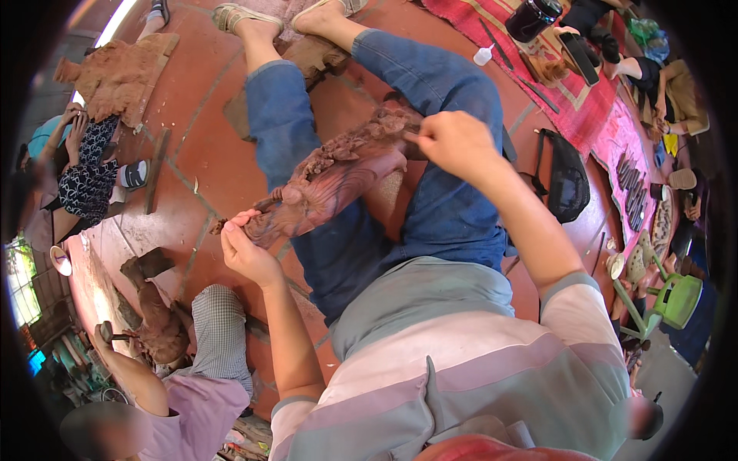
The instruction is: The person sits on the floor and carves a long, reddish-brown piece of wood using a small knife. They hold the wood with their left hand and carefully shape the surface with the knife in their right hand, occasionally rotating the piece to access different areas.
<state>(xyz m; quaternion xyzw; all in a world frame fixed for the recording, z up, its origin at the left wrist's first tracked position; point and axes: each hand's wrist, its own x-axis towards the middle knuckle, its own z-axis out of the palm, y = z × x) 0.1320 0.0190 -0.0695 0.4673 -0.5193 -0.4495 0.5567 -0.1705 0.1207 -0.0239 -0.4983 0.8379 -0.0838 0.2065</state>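
Observation:
A reddish-brown wood carving point(330, 180) lies slantwise over my thighs, with knobbly relief along its upper edge and smooth, flowing grooves on its body. My left hand point(250, 250) grips its lower left end between thumb and fingers. At the opposite end my right hand point(457, 146) is closed, with curled fingers against the wood. Whatever sits inside that fist is hidden; I cannot tell whether it is a small tool or the carving's own tip. My legs in blue jeans point(288, 131) are spread around the piece.
Red tiles point(188, 180) cover the floor. A black mesh bag point(565, 177) lies right of my knee, near a red patterned mat point(530, 77) with a dark jar point(533, 19) and long tools. A green stool point(676, 300) stands right. Co-workers sit left, one beside another wood carving point(157, 319).

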